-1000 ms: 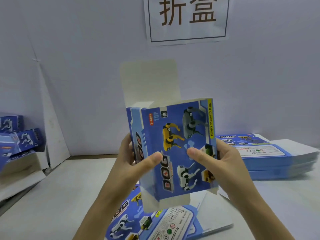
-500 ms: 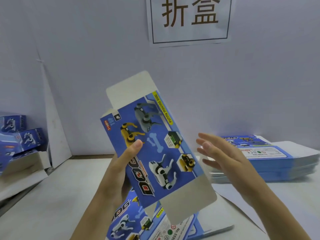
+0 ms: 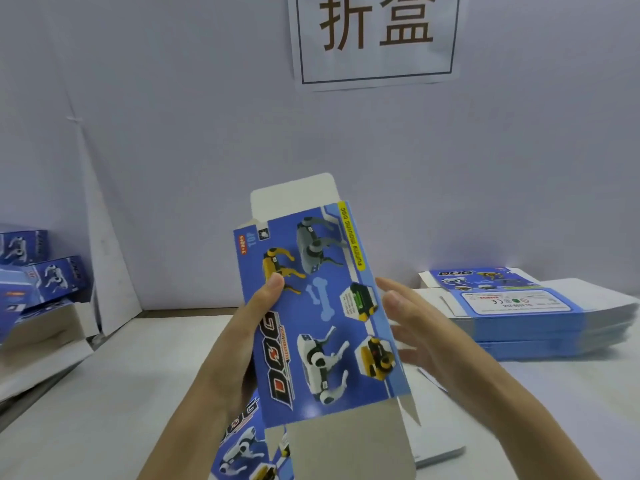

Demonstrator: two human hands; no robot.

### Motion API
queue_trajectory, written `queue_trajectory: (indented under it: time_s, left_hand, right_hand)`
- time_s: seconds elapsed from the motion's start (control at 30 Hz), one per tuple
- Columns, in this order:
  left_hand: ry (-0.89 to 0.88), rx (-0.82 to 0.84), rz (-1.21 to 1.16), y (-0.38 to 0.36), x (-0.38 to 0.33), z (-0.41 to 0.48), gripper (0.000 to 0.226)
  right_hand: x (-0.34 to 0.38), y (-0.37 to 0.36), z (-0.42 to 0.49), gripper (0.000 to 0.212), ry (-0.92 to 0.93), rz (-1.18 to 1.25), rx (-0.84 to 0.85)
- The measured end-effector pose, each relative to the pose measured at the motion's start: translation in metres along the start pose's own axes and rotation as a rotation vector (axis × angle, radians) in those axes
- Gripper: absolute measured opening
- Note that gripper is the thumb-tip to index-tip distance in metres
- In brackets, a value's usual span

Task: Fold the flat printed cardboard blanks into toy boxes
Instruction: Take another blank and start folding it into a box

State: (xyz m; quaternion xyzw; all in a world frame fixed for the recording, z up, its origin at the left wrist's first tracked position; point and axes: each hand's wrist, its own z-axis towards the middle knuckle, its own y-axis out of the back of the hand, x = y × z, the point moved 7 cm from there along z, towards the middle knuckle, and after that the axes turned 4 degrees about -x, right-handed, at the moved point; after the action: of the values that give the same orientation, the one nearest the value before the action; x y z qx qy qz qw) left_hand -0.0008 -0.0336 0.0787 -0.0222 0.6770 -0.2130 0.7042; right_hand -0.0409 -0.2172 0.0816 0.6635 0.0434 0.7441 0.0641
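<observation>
We see a white paper sign (image 3: 375,39) with two large brown characters stuck high on the pale wall (image 3: 519,168) behind the white table (image 3: 121,375). A white board (image 3: 104,244) leans upright at the table's far left corner.

Left hand (image 3: 247,330): raised at centre, thumb pressed on the front of the cardboard blank (image 3: 322,306), gripping its left edge.
Right hand (image 3: 429,330): palm facing left, fingers (image 3: 401,299) straight and slightly spread, just beside the blank's right edge.
Forearms: bare, rising from the near edge.
</observation>
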Motion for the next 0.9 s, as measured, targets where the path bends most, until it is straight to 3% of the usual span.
queue_trajectory:
  time_s: [0.07, 0.13, 0.23, 0.3, 0.37, 0.47, 0.57, 0.67, 0.8, 0.9]
  left_hand:
    - [-0.012, 0.021, 0.021, -0.004, -0.001, -0.002, 0.042]
    - [-0.026, 0.027, 0.046, -0.006, -0.002, -0.003, 0.043]
    - [-0.068, -0.082, 0.160, 0.002, -0.001, 0.002, 0.069]
    - [-0.123, -0.166, 0.280, 0.009, -0.004, 0.005, 0.072]
    - [-0.157, -0.183, 0.339, 0.012, -0.009, 0.005, 0.067]
    - [-0.190, -0.072, 0.212, 0.010, -0.016, 0.002, 0.063]
    - [-0.257, 0.058, 0.217, 0.007, -0.027, -0.003, 0.073]
    - [-0.313, 0.125, 0.294, 0.007, -0.037, -0.009, 0.088]
    - [-0.531, -0.106, 0.496, 0.010, -0.048, -0.011, 0.071]
    - [-0.633, -0.117, 0.563, -0.014, -0.041, -0.021, 0.103]
  right_hand:
    - [-0.003, -0.012, 0.000, 0.080, -0.024, 0.001, 0.057]
    - [0.001, -0.016, -0.001, 0.043, 0.026, 0.055, 0.085]
    - [0.005, -0.009, -0.004, 0.014, 0.076, 0.131, -0.012]
    - [0.001, 0.000, -0.004, 0.038, 0.096, 0.098, -0.155]
    - [0.004, -0.003, -0.004, 0.063, 0.172, 0.054, -0.169]
    - [0.009, -0.020, -0.002, 0.040, 0.227, 0.055, 0.000]
    - [0.007, -0.026, -0.003, 0.058, 0.236, 0.014, 0.047]
    - [0.007, -0.020, -0.003, 0.072, 0.218, -0.009, -0.038]
    - [0.010, -0.015, -0.006, 0.073, 0.231, -0.034, -0.257]
    - [0.013, -0.026, -0.012, 0.075, 0.324, -0.039, -0.347]
